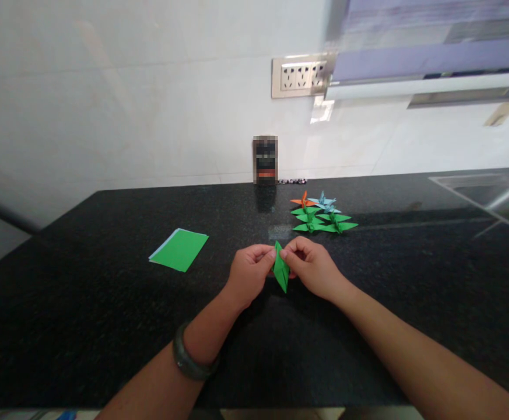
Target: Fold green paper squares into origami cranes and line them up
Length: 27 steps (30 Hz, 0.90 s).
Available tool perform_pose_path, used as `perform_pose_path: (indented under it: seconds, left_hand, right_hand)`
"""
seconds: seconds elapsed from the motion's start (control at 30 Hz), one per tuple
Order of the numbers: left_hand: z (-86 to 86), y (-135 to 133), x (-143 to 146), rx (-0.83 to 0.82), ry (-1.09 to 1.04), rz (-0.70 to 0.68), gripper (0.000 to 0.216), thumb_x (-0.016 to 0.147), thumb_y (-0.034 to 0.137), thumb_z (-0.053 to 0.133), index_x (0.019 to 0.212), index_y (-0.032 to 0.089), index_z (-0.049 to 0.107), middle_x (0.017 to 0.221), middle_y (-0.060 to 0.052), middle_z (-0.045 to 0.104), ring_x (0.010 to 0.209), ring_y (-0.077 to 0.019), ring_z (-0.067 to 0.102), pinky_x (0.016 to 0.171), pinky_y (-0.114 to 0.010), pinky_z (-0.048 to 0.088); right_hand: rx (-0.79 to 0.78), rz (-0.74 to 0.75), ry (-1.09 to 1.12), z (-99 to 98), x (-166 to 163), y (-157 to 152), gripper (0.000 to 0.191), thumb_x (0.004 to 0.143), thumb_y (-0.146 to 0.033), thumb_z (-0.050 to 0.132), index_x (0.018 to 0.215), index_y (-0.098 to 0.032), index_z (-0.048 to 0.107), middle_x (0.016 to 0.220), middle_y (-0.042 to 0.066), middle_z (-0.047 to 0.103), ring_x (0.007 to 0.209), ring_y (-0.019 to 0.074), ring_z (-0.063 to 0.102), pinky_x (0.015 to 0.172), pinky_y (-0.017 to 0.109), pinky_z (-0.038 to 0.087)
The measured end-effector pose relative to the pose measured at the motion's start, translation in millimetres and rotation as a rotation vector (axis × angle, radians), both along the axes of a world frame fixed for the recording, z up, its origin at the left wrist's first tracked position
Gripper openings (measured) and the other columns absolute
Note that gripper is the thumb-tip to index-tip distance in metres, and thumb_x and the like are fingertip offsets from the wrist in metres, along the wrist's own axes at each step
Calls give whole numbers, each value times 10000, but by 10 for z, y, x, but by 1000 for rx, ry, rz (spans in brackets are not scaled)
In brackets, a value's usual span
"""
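Note:
A green sheet of origami paper, folded into a narrow diamond, is held upright between both hands above the dark counter. My left hand pinches its left edge near the top with thumb and fingers. On the opposite edge, my right hand grips it the same way, thumb in front. The fingertips behind the paper are partly hidden. Just beyond my right hand sit several folded paper cranes: green cranes, an orange crane and light blue cranes.
A stack of square paper, green on top, lies to the left on the black counter. Against the wall stands a phone-like object, blurred out, with a beaded strap. A sink is at the right, below a wall socket.

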State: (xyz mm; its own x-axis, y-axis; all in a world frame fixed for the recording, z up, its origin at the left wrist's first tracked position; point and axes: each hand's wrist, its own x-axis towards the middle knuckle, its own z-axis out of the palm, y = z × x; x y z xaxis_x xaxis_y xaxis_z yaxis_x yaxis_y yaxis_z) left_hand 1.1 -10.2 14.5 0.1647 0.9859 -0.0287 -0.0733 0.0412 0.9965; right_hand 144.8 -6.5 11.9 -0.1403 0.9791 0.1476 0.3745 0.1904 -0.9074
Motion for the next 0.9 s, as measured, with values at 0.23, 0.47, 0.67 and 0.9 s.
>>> perform_pose_path:
  seconds: [0.23,0.47,0.67,0.9]
  left_hand:
    - [-41,5,3,2,29,52,201,711,326,614,682,130,651,567,0,588,516,-103,521,515,-227,424]
    - [-48,17,9,0,8,117,218,645,337,691,633,126,635,512,14,571,460,-83,474,459,-208,365]
    - [-55,51,2,76,23,255,224,677,350,657,646,138,593,527,29,544,463,-76,448,455,-203,341]
    - [-85,43,-18,286,215,238,194,806,340,508,703,178,479,585,36,465,536,-92,440,513,-212,348]
  right_hand:
    - [40,-3,-21,7,6,-8,175,762,-291,548,629,-182,520,572,-8,533,502,106,500,453,223,405]
    - [34,10,-11,5,-13,-19,177,760,-307,551,639,-179,535,583,-10,523,507,102,486,455,221,396]
    - [-21,27,32,0,-46,-37,178,716,-337,611,755,-167,575,626,-12,561,546,103,489,502,222,389]
    - [70,80,-75,55,-133,-137,211,770,-276,542,586,-176,521,528,-35,463,507,90,408,480,210,317]
